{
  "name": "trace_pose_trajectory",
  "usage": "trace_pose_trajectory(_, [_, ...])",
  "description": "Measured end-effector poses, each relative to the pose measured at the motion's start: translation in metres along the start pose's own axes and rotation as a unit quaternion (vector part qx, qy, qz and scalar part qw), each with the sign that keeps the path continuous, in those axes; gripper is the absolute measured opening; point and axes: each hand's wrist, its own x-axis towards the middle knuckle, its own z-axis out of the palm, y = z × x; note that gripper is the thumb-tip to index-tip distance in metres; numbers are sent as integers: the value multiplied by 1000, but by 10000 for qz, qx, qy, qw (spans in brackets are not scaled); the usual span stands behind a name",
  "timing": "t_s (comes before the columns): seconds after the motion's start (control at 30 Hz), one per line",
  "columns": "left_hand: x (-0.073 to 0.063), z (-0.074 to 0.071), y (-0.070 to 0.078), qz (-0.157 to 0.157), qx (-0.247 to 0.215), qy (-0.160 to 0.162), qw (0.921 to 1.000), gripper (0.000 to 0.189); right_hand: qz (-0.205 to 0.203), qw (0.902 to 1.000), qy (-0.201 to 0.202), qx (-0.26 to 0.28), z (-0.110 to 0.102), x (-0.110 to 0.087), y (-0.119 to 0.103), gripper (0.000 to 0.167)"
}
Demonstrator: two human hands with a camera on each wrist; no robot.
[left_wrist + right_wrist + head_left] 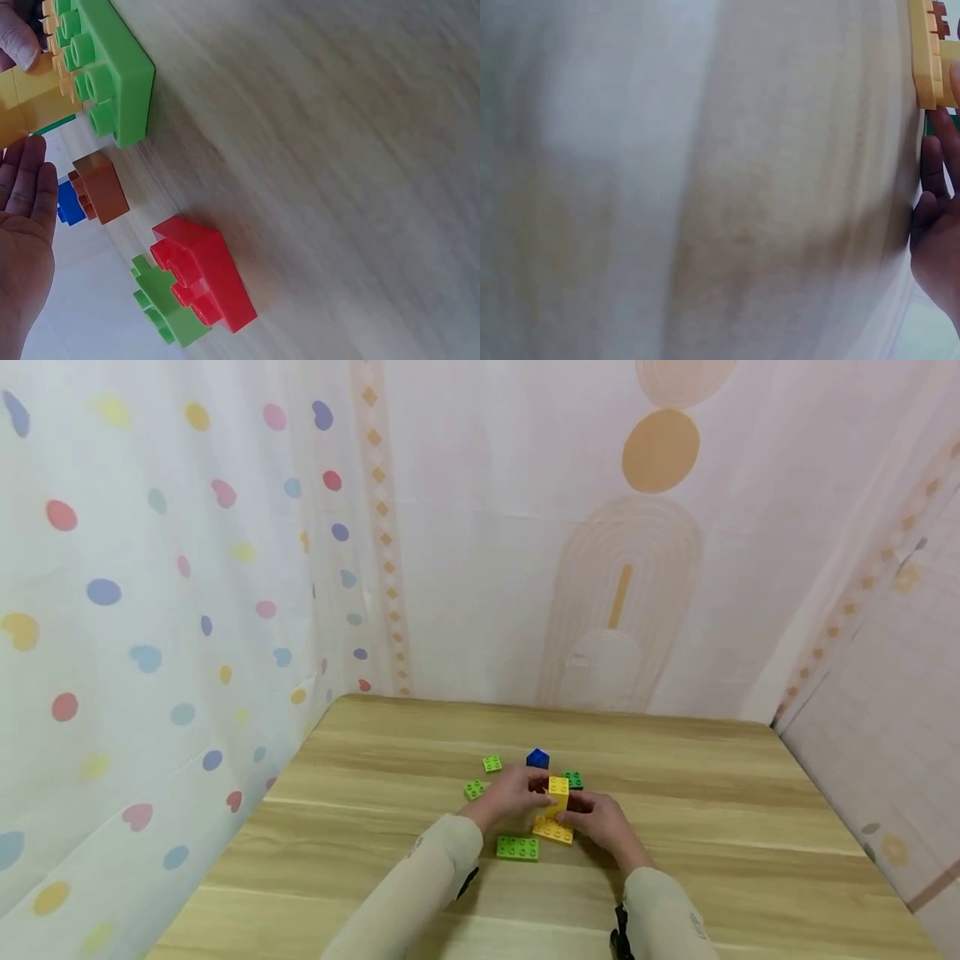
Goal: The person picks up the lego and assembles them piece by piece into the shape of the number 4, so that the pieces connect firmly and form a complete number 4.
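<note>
A stack of yellow building bricks [557,795] stands upright at a yellow base brick [552,831] with studs. On its left side, my left hand [516,793] holds the stack, with fingers behind it and the thumb at its front. My right hand [602,821] grips the lower right of the stack, its thumb near the base brick. In the left wrist view, the left fingers [26,180] lie against the yellow side, while a thumb presses it from above. The right fingers [937,157] reach the yellow piece at the right wrist view's edge.
A light green brick [517,848] lies in front, with smaller light green ones [474,790] at left. Behind are a blue piece [537,759] and a dark green brick [573,779]. Red [221,281] and brown [103,187] bricks show in the left wrist view.
</note>
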Motion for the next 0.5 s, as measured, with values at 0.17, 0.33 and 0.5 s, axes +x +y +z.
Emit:
trace_pose_trajectory(0.17, [1,4,0,-60,-111,52,9999,34,24,10000,-77,-56,-3,-1,3,44])
trace_pose_trajectory(0.33, [0,5,-4,-45,109,63,9999,36,-74,9999,-98,-20,-4,0,3,44])
trace_pose_trajectory(0.5, [-2,1,-9,157,329,82,9993,43,-133,9998,-111,20,-6,0,2,43])
